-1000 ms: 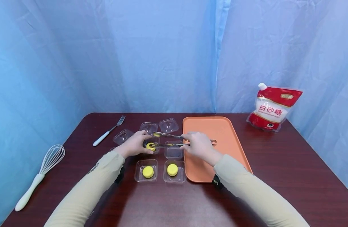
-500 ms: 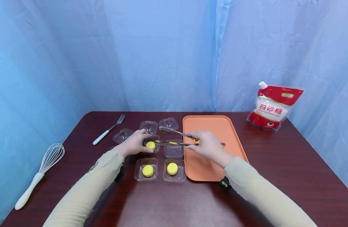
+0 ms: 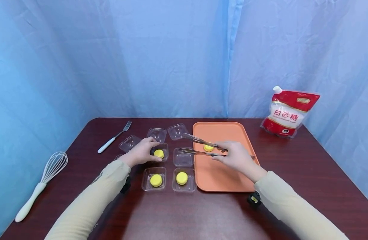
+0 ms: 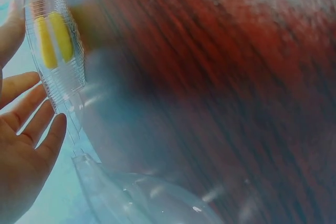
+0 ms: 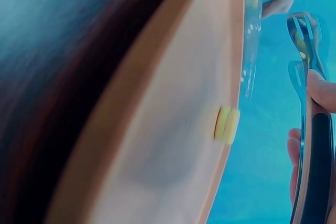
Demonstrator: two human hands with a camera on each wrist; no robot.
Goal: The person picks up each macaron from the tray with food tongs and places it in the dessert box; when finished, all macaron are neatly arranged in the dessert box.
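In the head view my left hand holds a small clear plastic box between thumb and fingers. A yellow macaron lies in this box; in the left wrist view its two shells show through the wall. My right hand grips metal serving tongs, black at the handle in the right wrist view. The tongs' arms stand apart with nothing between their tips, which point left past the tray's edge. Below them, one macaron sits on the orange tray.
Two nearer boxes each hold a macaron, the right one too. Another box stands beside the tray. Clear lids lie behind. A fork and a whisk are at left, a sugar bag at back right.
My right hand has carried the tongs rightward, from the box at my left hand to over the tray, uncovering the tray's macaron. The left hand has stayed at its box.
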